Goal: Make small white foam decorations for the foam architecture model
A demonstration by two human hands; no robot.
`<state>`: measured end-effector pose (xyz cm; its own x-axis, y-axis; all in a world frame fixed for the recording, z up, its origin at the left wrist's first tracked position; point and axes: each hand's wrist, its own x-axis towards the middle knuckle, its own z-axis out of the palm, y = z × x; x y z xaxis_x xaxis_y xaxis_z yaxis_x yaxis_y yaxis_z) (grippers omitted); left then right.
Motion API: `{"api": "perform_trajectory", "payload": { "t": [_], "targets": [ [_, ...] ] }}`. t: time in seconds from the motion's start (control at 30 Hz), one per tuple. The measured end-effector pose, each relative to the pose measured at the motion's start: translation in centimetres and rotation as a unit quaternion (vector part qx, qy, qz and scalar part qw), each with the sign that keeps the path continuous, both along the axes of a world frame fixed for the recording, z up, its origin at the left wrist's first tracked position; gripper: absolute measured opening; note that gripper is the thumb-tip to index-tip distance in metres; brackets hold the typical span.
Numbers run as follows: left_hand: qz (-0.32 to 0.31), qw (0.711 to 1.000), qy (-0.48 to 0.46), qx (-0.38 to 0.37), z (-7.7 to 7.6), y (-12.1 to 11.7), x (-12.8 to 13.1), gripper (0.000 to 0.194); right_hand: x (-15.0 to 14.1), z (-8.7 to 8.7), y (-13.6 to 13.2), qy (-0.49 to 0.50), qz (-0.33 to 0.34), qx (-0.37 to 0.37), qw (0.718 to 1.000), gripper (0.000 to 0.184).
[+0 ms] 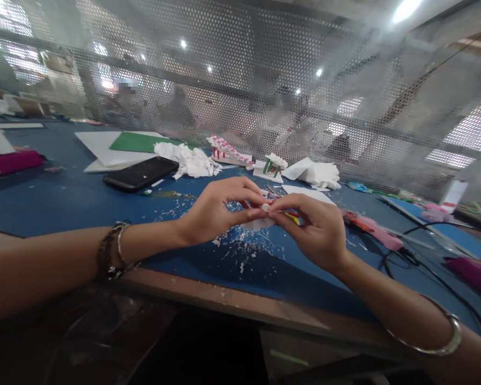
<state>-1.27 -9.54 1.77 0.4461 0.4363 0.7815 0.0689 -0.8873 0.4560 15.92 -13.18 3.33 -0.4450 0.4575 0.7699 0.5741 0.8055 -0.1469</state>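
Between the fingertips of both hands, over the blue table, is a small white piece [265,207], perhaps paper or foam; its exact kind is too small to tell. My left hand [220,208] pinches it from the left with thumb and fingers. From the right, my right hand [316,224] pinches at the same spot, its thumb and forefinger closed. Partly hidden behind the fingers lie thin sticks or pens and something yellow [293,217]. White scraps [248,248] are scattered on the table below the hands.
Beyond the hands stand small white models with pink-red [228,149] and green [273,164] posts. A black phone [140,174], crumpled white paper [192,160] and a green sheet [140,142] lie left. Rightward is a pink glue gun [374,231] with a black cable. Perforated metal screen [224,69] rises behind.
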Motion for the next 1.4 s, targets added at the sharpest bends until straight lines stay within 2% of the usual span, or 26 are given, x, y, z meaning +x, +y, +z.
{"api": "perform_trajectory", "payload": {
  "t": [0.13,0.3,0.4,0.47,0.6,0.8,1.03,1.13,1.27,1.4],
  "targets": [
    [-0.012,0.999,0.005,-0.031,0.2,0.3,0.0,0.006,0.0,0.1,0.2,0.018,-0.001,-0.034,0.999,0.006],
    [-0.006,1.000,0.027,0.005,0.4,0.6,-0.1,0.006,-0.2,0.0,0.3,0.074,0.018,-0.111,0.991,0.004],
    [-0.006,0.999,0.036,-0.003,0.4,0.8,-0.1,0.008,0.0,0.1,0.4,0.082,0.037,-0.144,0.986,0.006],
    [-0.009,0.999,0.043,-0.023,0.4,0.8,-0.1,0.009,0.2,0.2,0.4,0.048,0.035,-0.123,0.991,0.009],
    [-0.006,0.996,0.042,-0.075,0.4,0.9,0.0,0.010,0.5,0.4,0.5,-0.048,0.011,-0.029,0.998,0.007],
    [-0.036,0.990,0.054,-0.124,0.4,1.2,-0.1,0.010,0.6,0.6,0.4,-0.067,-0.006,-0.029,0.997,0.007],
    [-0.062,0.987,0.074,-0.132,0.4,1.4,0.0,0.012,0.6,0.5,0.4,-0.123,-0.009,0.082,0.989,0.008],
    [-0.059,0.988,0.079,-0.120,0.4,1.4,0.0,0.012,0.7,0.5,0.4,-0.135,-0.007,0.100,0.986,0.008],
    [-0.072,0.986,0.082,-0.129,0.4,1.3,0.0,0.012,0.6,0.8,0.3,-0.121,-0.014,0.051,0.991,0.008],
    [-0.070,0.984,0.067,-0.152,0.2,1.4,0.0,0.012,0.4,1.2,0.1,-0.072,0.000,-0.090,0.993,0.008]
  ]
}}
